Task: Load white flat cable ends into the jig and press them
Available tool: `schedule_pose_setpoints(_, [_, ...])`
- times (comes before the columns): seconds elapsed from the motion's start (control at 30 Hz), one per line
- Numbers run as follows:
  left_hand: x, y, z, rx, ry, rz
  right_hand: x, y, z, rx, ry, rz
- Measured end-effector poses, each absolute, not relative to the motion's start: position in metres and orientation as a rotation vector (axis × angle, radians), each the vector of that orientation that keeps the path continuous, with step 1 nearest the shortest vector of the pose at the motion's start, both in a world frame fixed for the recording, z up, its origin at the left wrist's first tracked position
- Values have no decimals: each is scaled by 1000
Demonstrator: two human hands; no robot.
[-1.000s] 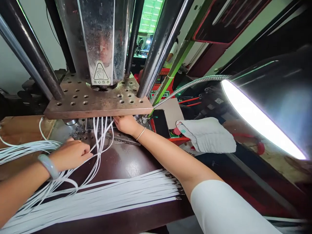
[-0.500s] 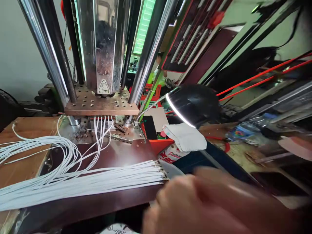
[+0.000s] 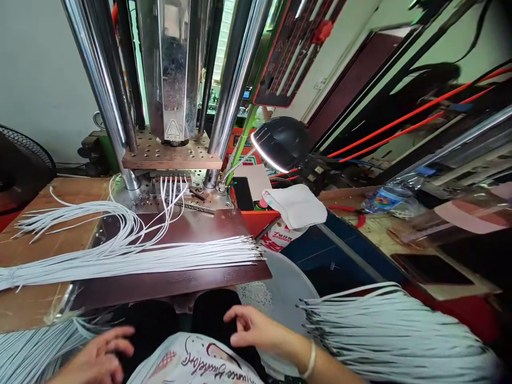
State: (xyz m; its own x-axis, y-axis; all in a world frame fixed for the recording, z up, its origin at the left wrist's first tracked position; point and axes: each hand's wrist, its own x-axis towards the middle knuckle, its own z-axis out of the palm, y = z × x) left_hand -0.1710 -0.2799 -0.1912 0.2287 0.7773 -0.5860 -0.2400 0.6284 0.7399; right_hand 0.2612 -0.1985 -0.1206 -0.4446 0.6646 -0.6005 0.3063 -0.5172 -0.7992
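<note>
My left hand (image 3: 102, 354) is low in front of my lap, fingers spread and holding nothing, beside a bundle of pale cables (image 3: 44, 344). Over the right side of my lap, my right hand (image 3: 258, 330) has its thumb and index finger apart with nothing between them. A long bundle of white cables (image 3: 160, 260) with small metal ends lies across the brown work plate (image 3: 224, 274). Several white cables (image 3: 166, 205) run from it into the fixture (image 3: 176, 184) under the press plate (image 3: 172, 154). The press plate stands raised on shiny columns.
A black lamp (image 3: 284, 141) shines toward the press from the right. Below it a white cloth (image 3: 298, 205) hangs beside a red control box (image 3: 256, 218). Another large cable bundle (image 3: 400, 336) lies at lower right, near a round grey tub (image 3: 288, 277) with white scraps.
The blurred hand at lower right has gone from there; both hands now show apart, near my lap. The view has tilted down, bringing the lower cable bundles and the tub into sight.
</note>
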Motion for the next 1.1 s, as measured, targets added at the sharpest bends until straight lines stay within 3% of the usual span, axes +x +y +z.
schedule_pose_setpoints(0.17, [-138,-224,-216,181,1260,1459,227,-181,-211,-1239,-515,1692])
schedule_pose_setpoints(0.27, [-124,-206,-221,235,1311,1575,212,-169,-228,-1166,-402,1510])
schedule_pose_setpoints(0.67, [-132,-202,-235,365,1200,1564,215,-165,-231,-1136,-398,1598])
schedule_pose_setpoints(0.93, [-147,-214,-261,722,1494,1387,215,-174,-234,-1169,-477,1666])
schedule_pose_setpoints(1.0, [-155,-219,-272,882,1645,1218,216,-189,-226,-1269,-695,1717])
schedule_pose_setpoints(1.1, [-164,-222,-281,1152,1828,839,223,-201,-186,-1181,-1645,1520])
